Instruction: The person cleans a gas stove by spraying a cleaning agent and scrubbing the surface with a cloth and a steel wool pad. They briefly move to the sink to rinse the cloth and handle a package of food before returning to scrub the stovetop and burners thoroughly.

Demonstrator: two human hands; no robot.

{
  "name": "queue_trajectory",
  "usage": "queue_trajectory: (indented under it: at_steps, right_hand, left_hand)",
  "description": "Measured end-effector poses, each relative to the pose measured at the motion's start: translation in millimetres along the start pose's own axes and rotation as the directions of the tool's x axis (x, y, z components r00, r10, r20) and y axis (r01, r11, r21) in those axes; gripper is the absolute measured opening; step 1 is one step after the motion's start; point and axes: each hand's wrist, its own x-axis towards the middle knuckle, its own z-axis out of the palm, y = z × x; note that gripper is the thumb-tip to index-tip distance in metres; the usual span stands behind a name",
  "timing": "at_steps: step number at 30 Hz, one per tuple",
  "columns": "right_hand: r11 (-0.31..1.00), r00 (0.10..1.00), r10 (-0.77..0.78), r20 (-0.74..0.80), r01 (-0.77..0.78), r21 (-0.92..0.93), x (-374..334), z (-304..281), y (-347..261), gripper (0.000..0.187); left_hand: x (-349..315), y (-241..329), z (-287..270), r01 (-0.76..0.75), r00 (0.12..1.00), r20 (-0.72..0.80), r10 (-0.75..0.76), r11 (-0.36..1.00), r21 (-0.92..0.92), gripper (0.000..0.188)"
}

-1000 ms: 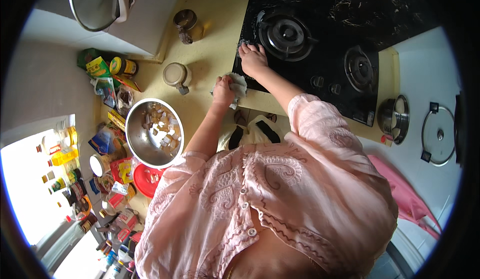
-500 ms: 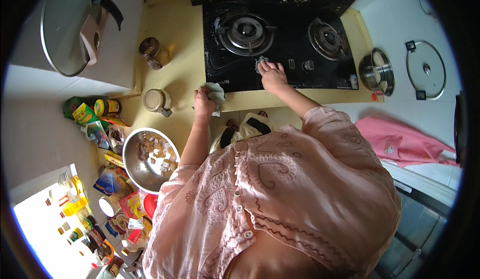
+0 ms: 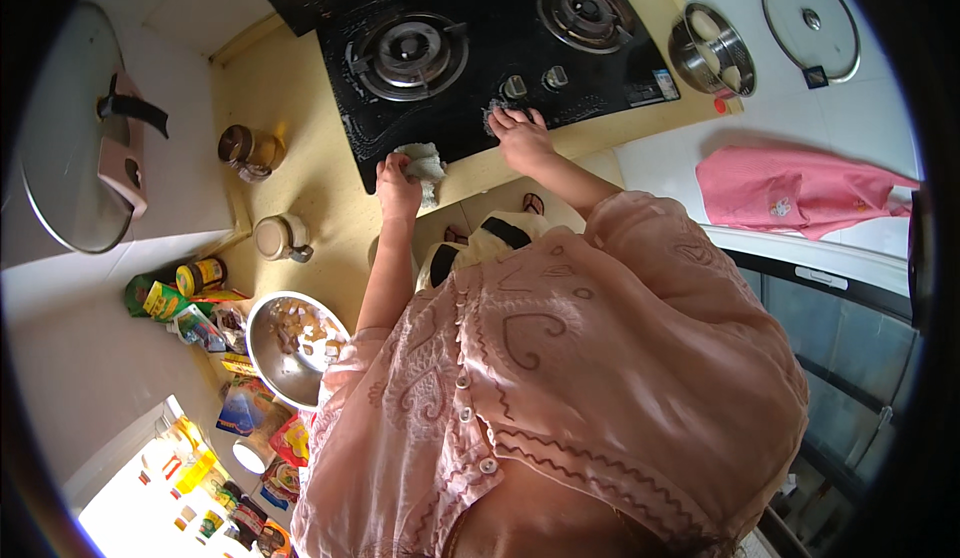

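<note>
At the front left corner of the black glass gas hob [image 3: 600,86], my left hand [image 3: 399,190] is closed on a pale grey-green cloth [image 3: 426,163], which hangs partly over the counter edge. My right hand [image 3: 522,140] lies palm down near the hob's front edge, just below the left knob [image 3: 514,86]. Its fingers press on a grey scrubbing pad [image 3: 492,115], mostly hidden beneath them. Whitish suds streak the glass around the left burner [image 3: 410,50] and by the pad. The right burner [image 3: 586,16] is farther off.
Left on the counter stand a brown-lidded jar [image 3: 250,148], a lidded glass mug [image 3: 279,237] and a steel bowl [image 3: 262,368] with cut pieces in it. Packets and bottles crowd the wall side. A steel pot [image 3: 690,63] stands right of the hob, near a hanging pink cloth [image 3: 780,186].
The whole view has turned and shifted. My right hand has slid right along the hob, from left of the knobs to below the left one. My left hand stays at the corner with the cloth.
</note>
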Motion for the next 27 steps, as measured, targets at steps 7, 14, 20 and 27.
queue_trajectory:
  at_steps: [7, 14, 20, 27]
  right_hand:
    - [0.966, 0.977, 0.211, -0.016, -0.211, -0.147, -37, 12, 112, 0.043]
    - [0.999, 0.985, -0.007, -0.174, 0.001, -0.033, -26, 18, 67, 0.039]
    - [0.992, 0.992, 0.103, -0.074, -0.107, -0.065, -49, 19, 152, 0.043]
    - [0.996, 0.996, 0.079, -0.041, -0.081, -0.035, -46, 19, 189, 0.04]
  left_hand:
    - [3, 0, 28, -0.031, 0.997, 0.069, 0.022, 0.99, 0.136, 0.025]
    - [9, 35, 59, -0.032, 0.989, 0.145, 0.007, 0.985, 0.167, 0.025]
    - [7, 44, 71, 0.029, 0.99, 0.134, -0.053, 0.984, 0.174, 0.025]
    - [10, 29, 85, 0.069, 0.988, 0.116, -0.099, 0.967, 0.244, 0.024]
